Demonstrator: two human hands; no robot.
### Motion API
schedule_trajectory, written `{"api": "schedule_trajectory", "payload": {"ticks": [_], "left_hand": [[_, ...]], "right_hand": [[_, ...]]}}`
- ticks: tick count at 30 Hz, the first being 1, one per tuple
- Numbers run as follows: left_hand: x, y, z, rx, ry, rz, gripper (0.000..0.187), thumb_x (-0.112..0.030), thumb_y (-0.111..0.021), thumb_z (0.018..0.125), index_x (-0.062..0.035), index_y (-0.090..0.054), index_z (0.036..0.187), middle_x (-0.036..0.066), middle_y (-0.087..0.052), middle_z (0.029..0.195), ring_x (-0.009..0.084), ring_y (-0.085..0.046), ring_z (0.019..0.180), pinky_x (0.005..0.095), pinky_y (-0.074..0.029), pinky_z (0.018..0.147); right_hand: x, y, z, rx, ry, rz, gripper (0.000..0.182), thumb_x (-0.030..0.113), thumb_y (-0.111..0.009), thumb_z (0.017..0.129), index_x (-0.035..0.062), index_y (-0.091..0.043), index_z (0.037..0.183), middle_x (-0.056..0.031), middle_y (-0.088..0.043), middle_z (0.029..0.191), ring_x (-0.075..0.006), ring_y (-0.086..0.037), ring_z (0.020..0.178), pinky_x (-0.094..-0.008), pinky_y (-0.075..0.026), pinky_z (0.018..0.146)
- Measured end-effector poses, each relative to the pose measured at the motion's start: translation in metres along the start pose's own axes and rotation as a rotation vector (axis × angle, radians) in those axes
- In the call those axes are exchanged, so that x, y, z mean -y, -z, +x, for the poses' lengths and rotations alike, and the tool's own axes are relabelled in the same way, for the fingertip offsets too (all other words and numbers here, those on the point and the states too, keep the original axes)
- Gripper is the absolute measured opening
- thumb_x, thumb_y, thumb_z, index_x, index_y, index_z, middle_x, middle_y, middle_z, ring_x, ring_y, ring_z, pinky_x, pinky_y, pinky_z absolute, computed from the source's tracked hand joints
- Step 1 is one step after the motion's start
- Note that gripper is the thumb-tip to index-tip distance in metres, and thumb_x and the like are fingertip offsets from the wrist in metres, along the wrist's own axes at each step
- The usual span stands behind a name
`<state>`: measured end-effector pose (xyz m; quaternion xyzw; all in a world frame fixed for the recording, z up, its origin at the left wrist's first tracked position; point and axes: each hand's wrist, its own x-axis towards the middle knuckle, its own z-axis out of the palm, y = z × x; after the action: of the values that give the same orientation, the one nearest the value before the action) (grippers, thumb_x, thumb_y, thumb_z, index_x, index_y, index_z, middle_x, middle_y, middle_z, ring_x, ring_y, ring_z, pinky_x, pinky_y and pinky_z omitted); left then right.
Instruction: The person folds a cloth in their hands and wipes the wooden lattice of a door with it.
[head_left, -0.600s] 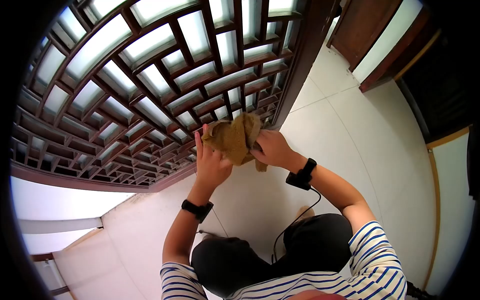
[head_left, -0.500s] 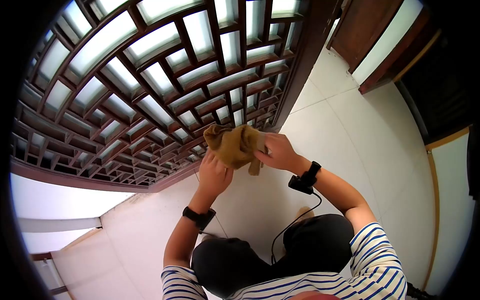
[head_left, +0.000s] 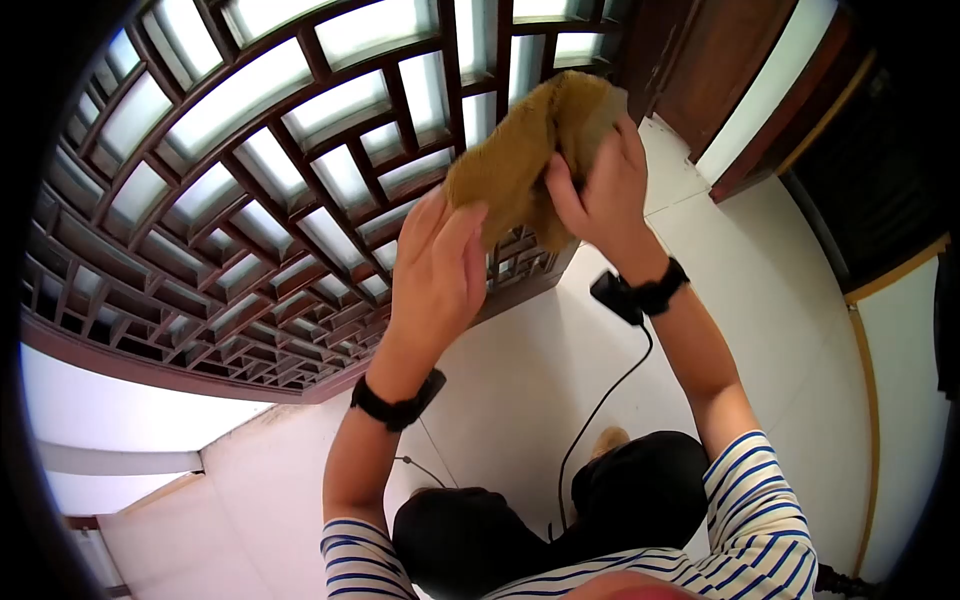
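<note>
A brown cloth [head_left: 515, 160] is stretched between my two hands, in front of a dark wooden lattice screen [head_left: 312, 68]. My left hand [head_left: 435, 262] grips its lower left end, the fingertips partly tucked behind the fabric. On the right end, my right hand [head_left: 605, 195] pinches the cloth between thumb and fingers. The fabric is folded over near the right hand and overlaps the lattice bars in this view. Pale panes show through the openings of the screen.
Light floor tiles [head_left: 720, 300] lie below and to the right. A brown wooden door [head_left: 722, 75] stands at the upper right, with a dark panel [head_left: 860, 190] beside it. A black cable [head_left: 600, 405] hangs from the right wrist strap toward my knees.
Both hands have risen up along the lattice, carrying the cloth with them. The cloth, bunched earlier, is now spread wider between the hands.
</note>
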<state>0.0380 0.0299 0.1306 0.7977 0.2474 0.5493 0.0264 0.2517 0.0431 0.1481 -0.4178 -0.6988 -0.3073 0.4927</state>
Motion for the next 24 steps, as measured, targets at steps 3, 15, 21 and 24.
{"api": "schedule_trajectory", "payload": {"ticks": [3,15,21,24], "left_hand": [[0.006,-0.013,0.016,-0.061,-0.179,0.185,0.04,0.007,-0.06,0.082,0.0019,-0.053,0.121,0.02,-0.063,0.109,0.0375,-0.06,0.103,0.0453,-0.047,0.093],[0.016,-0.032,0.006,0.019,-0.228,0.433,0.047,0.001,-0.059,0.08,-0.0017,-0.055,0.126,0.014,-0.066,0.108,0.0271,-0.06,0.109,0.0463,-0.041,0.104],[0.02,-0.024,-0.01,0.151,-0.271,0.567,0.044,-0.004,-0.061,0.083,-0.0078,-0.057,0.127,0.01,-0.065,0.116,0.0239,-0.055,0.123,0.0463,-0.035,0.11],[0.032,-0.028,-0.035,0.217,-0.278,0.647,0.043,-0.008,-0.06,0.085,-0.0101,-0.058,0.128,0.009,-0.063,0.122,0.021,-0.051,0.129,0.0462,-0.031,0.112]], "right_hand": [[-0.008,-0.008,0.009,-0.039,0.152,-0.195,0.048,0.012,-0.071,0.066,-0.008,-0.057,0.107,-0.0254,-0.056,0.11,-0.0393,-0.057,0.092,-0.0446,-0.049,0.08],[0.006,-0.003,0.0,0.046,-0.213,0.027,0.028,0.004,-0.066,0.07,-0.0003,-0.052,0.094,-0.0157,-0.053,0.078,-0.036,-0.056,0.076,-0.044,-0.046,0.063],[0.015,-0.017,-0.06,0.107,-0.225,0.079,0.023,0.007,-0.069,0.074,-0.0011,-0.052,0.087,-0.0168,-0.054,0.07,-0.0376,-0.055,0.062,-0.0446,-0.044,0.055],[0.02,-0.019,-0.091,0.24,-0.322,0.128,0.025,0.011,-0.071,0.075,-0.0003,-0.051,0.084,-0.0154,-0.057,0.069,-0.0355,-0.059,0.062,-0.0416,-0.047,0.051]]}}
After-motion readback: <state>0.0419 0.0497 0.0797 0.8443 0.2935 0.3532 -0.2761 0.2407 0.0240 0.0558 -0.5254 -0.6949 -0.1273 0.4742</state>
